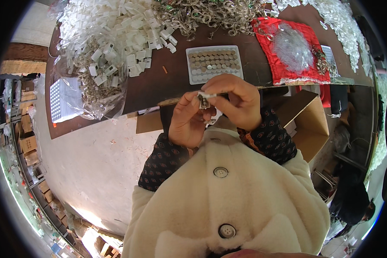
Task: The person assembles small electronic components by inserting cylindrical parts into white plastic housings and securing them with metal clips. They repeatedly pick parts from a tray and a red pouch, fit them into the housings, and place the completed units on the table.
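Just past the front edge of the table, my hands meet over a small white plastic case [204, 104] with metal parts showing inside. My left hand [185, 124] pinches the case between thumb and fingertips. The fingers of my right hand [241, 102] close on a thin white piece [209, 95] at the top of the case; whether it is attached to the case cannot be made out. Beyond my hands lies a white tray [198, 79] with rows of small round button cells [216, 60], mostly dull brown and a few shiny.
The dark table [176, 64] carries a heap of white plastic cases [135, 36], a clear bag of metal-and-white parts [99, 81] and tangled metal rings [202, 15]. Clear plastic pieces lie on a red cloth [262, 38]. An open cardboard box [310, 133] stands below right. A person [352, 193] is at far right.
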### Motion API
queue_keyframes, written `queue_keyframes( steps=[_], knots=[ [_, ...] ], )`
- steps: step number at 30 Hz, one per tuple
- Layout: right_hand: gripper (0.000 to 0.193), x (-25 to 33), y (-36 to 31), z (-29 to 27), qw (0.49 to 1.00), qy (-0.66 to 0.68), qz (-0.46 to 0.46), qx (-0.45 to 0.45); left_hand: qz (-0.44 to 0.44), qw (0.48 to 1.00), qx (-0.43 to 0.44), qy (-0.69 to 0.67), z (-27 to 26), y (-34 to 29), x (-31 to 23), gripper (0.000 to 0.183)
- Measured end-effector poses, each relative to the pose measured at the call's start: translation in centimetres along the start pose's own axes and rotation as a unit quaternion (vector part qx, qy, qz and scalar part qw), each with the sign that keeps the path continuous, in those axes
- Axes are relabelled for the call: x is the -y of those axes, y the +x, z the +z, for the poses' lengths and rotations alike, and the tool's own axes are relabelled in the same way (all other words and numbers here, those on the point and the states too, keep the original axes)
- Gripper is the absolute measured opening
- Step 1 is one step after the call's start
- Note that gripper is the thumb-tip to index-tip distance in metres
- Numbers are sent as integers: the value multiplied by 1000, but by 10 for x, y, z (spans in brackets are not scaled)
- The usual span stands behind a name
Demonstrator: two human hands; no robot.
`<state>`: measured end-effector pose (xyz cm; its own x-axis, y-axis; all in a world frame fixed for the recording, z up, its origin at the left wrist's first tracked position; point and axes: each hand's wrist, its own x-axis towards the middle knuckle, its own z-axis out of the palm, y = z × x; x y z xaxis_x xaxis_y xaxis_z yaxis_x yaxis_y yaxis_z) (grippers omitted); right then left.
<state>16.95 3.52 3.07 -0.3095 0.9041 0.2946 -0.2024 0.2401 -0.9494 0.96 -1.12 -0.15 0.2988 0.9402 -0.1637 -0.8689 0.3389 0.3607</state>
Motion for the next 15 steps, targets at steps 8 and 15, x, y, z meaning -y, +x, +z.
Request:
queue_keyframes(
  steps=[8,15],
  knots=[
    [26,-4,1,-2,982,-118,-146,36,-16,999,-33,19,10,-3,1,18],
    [26,-7,-7,0,979,-112,-169,2,-20,998,-39,39,-3,-6,15,47]
  ],
)
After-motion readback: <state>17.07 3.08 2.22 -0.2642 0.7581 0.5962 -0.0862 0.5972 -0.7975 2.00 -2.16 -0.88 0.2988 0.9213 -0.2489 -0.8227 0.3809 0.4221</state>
